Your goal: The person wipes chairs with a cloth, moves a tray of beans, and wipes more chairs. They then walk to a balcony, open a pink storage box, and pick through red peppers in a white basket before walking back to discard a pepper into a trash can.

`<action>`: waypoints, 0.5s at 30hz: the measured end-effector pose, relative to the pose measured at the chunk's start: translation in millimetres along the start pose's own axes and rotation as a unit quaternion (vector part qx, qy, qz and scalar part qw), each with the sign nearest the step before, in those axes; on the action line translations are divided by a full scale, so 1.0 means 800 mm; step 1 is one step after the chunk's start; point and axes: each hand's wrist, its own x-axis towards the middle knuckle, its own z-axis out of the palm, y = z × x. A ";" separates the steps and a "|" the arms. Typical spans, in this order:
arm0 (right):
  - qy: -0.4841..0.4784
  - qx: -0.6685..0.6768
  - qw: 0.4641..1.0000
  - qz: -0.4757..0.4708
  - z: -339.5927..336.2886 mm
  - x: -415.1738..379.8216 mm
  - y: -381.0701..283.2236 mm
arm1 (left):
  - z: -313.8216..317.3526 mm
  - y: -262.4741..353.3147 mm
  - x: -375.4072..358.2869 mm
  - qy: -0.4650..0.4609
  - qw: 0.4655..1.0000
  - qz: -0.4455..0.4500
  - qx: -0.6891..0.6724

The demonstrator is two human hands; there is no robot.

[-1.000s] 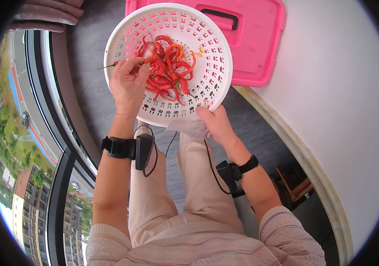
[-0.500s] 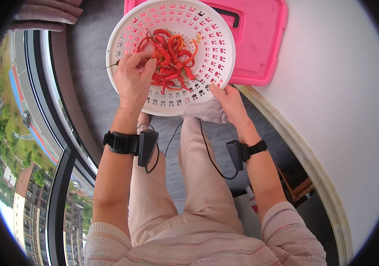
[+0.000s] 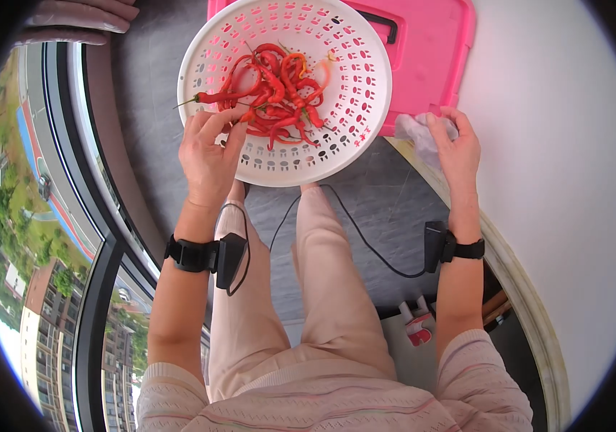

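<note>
A white plastic colander [image 3: 354,147] with cut-out holes holds a heap of red chili peppers [image 3: 275,90], some curled and one more orange. My left hand [image 3: 210,151] reaches over its near left rim, thumb and forefinger pinched on a red chili pepper [image 3: 249,115] at the edge of the heap. Another chili pepper lies just beyond those fingers, its stem pointing left over the rim. Right of the colander, my right hand [image 3: 459,144] grips a crumpled translucent plastic bag [image 3: 423,135], clear of the rim.
Under and behind the colander is a pink plastic lid [image 3: 430,79] with a black handle. A white surface [image 3: 538,144] lies to the right, a window [image 3: 56,216] to the left. Cables run from the black wrist devices [image 3: 434,245]. Grey floor shows below.
My right hand has left the colander's rim and moved right with the plastic bag. My left hand has lowered slightly toward me. The colander has shifted a little right.
</note>
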 end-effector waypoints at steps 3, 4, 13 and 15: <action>0.092 -0.154 0.951 -0.254 -0.006 0.013 -0.038 | -0.003 -0.005 -0.008 0.006 1.000 0.019 0.007; 0.090 -0.153 0.950 -0.256 0.007 0.009 -0.050 | -0.006 -0.005 -0.010 0.008 1.000 0.017 0.007; -0.252 0.148 0.956 -0.006 0.208 -0.002 -0.134 | -0.023 -0.010 -0.003 -0.008 0.993 -0.092 -0.072; -0.286 0.143 0.947 -0.019 0.204 -0.006 -0.153 | -0.018 -0.017 0.000 -0.011 0.988 -0.108 -0.109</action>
